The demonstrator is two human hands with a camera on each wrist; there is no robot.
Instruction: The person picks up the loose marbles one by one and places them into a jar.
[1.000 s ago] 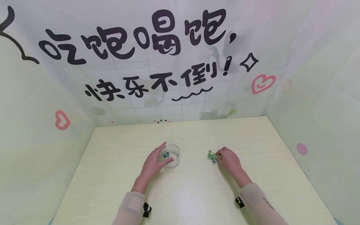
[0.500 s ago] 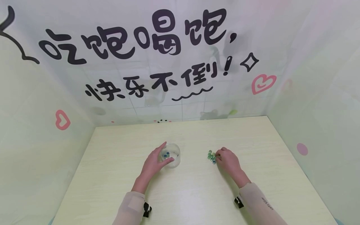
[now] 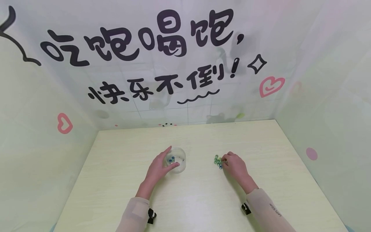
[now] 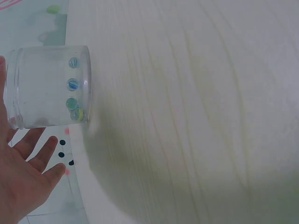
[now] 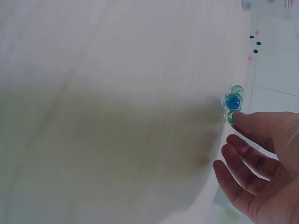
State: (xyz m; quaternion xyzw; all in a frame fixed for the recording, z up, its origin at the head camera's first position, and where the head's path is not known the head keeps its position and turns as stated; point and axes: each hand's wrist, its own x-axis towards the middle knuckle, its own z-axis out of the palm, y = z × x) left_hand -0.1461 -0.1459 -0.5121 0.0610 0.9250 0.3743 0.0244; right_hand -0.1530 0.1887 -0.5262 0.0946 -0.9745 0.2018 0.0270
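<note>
Upright on the table stands a clear plastic jar (image 3: 180,165), with several glass marbles (image 4: 73,84) on its bottom. My left hand (image 3: 157,167) holds the jar from the left, thumb on the near side and fingers round the far side. To the right lies a close cluster of green and blue marbles (image 3: 217,162). My right hand (image 3: 236,167) is at the right edge of this cluster, its fingers bent down. A green marble (image 5: 231,117) sits at the thumb tip in the right wrist view, partly covered by the thumb; the index fingertip is mostly hidden there.
The pale wood-grain table (image 3: 185,206) meets a printed curtain (image 3: 185,112) at its back edge, with more curtain on both sides. A black strap piece shows at each sleeve (image 3: 134,211). Table surface lies between the jar and the marble cluster.
My right hand has shifted very slightly to the left against the marble cluster. The left hand and the jar stay in place.
</note>
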